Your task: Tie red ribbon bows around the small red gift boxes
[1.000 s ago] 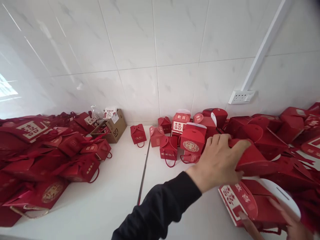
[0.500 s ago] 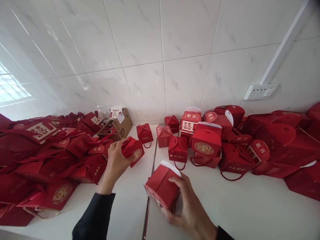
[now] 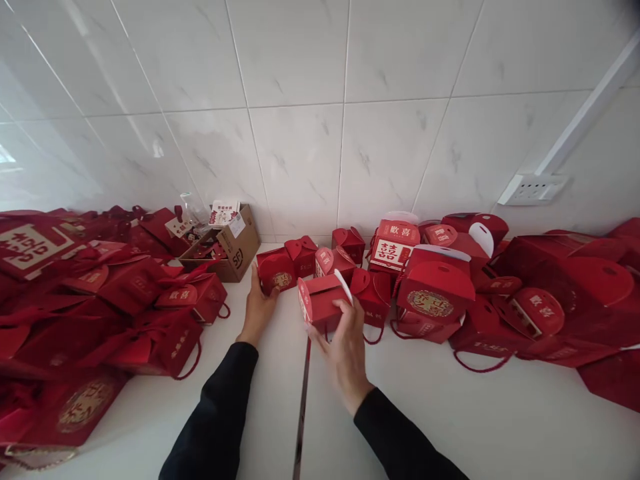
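Note:
My left hand (image 3: 261, 308) grips a small red gift box (image 3: 278, 269) with a round gold emblem, at the back beside another small red box (image 3: 301, 255). Fingers go round its left side, with the thumb at the front. My right hand (image 3: 345, 340) is closed on a second red gift box (image 3: 323, 299), which has a white-edged flap. That box is tilted, held just in front of the small boxes by the wall. Behind it is a pink-red box (image 3: 334, 259), and to its right a dark red box (image 3: 371, 293) with a cord handle.
Many red boxes pile up on the left (image 3: 100, 287) and right (image 3: 545, 293) of the white table (image 3: 280, 413). A cardboard carton (image 3: 243, 243) with cards stands against the tiled wall (image 3: 295, 173). A dark gap (image 3: 303, 413) splits the tabletop. A socket (image 3: 533, 189) is on the wall.
My left hand has moved its box back next to the small box by the wall. My right hand has carried its box away from me toward the row of boxes. The view has shifted.

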A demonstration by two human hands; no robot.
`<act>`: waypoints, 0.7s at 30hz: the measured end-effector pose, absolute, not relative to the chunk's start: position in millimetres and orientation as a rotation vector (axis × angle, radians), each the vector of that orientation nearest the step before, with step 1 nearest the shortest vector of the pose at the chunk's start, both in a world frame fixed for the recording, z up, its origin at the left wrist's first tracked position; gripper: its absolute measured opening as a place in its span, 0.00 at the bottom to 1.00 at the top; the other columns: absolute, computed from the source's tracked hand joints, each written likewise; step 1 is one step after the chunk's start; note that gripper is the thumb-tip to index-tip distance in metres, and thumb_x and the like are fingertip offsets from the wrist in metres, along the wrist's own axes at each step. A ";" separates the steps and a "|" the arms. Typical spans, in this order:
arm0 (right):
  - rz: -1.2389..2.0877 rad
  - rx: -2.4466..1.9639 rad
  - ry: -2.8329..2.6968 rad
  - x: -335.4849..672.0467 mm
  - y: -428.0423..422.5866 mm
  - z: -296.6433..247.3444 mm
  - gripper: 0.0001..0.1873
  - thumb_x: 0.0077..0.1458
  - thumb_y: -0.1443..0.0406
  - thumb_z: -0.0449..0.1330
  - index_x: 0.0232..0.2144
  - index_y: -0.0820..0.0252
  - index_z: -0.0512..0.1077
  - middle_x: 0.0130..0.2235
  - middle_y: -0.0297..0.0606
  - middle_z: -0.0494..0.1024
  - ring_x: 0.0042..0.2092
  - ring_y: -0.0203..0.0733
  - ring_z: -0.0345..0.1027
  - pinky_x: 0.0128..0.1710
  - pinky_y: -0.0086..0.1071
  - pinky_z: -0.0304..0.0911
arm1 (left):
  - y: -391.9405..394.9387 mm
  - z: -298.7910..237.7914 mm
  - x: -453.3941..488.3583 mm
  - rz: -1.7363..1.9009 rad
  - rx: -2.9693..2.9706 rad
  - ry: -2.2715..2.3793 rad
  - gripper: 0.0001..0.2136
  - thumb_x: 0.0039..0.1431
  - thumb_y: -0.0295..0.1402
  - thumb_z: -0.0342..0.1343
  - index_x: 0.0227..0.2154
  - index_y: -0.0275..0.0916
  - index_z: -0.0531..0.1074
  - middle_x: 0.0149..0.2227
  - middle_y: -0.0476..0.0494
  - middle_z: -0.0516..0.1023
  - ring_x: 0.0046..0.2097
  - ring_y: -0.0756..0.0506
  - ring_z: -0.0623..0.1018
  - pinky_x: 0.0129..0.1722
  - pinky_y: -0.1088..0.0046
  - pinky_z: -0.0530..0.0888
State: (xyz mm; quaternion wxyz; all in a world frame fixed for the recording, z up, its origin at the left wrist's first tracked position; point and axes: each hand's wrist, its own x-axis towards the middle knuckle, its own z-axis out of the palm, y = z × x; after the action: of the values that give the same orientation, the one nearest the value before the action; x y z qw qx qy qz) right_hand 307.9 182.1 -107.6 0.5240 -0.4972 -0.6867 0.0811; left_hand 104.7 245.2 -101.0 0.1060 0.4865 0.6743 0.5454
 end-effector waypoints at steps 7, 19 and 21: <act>0.151 -1.210 -1.765 284.0 210.0 -109.5 0.29 0.63 0.58 0.63 0.61 0.63 0.62 0.67 0.65 0.58 0.69 0.70 0.55 0.61 0.66 0.61 | 256.8 -107.2 100.8 1.646 1.340 2.011 0.24 0.59 0.34 0.55 0.59 0.35 0.69 0.49 0.34 0.81 0.53 0.39 0.80 0.57 0.57 0.75; -0.126 -1.459 -1.665 402.6 133.9 -74.1 0.15 0.70 0.59 0.51 0.54 0.53 0.71 0.53 0.44 0.77 0.56 0.45 0.72 0.56 0.42 0.72 | 246.7 -110.0 99.8 1.658 1.189 1.882 0.22 0.53 0.41 0.59 0.53 0.50 0.76 0.47 0.50 0.86 0.54 0.35 0.82 0.61 0.46 0.74; -0.219 -1.613 -1.504 466.0 113.7 -75.3 0.13 0.71 0.57 0.52 0.47 0.55 0.73 0.45 0.43 0.79 0.47 0.46 0.75 0.49 0.43 0.74 | 244.2 -115.0 97.5 1.600 1.296 1.949 0.18 0.51 0.40 0.60 0.47 0.51 0.79 0.41 0.53 0.87 0.50 0.35 0.84 0.56 0.48 0.78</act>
State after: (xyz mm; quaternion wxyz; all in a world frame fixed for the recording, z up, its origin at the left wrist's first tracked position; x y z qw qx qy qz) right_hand 466.0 113.7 -75.3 0.4463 -0.6514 -0.6072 -0.0885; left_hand 97.5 244.2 -115.0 0.1528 0.4517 0.6794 0.5578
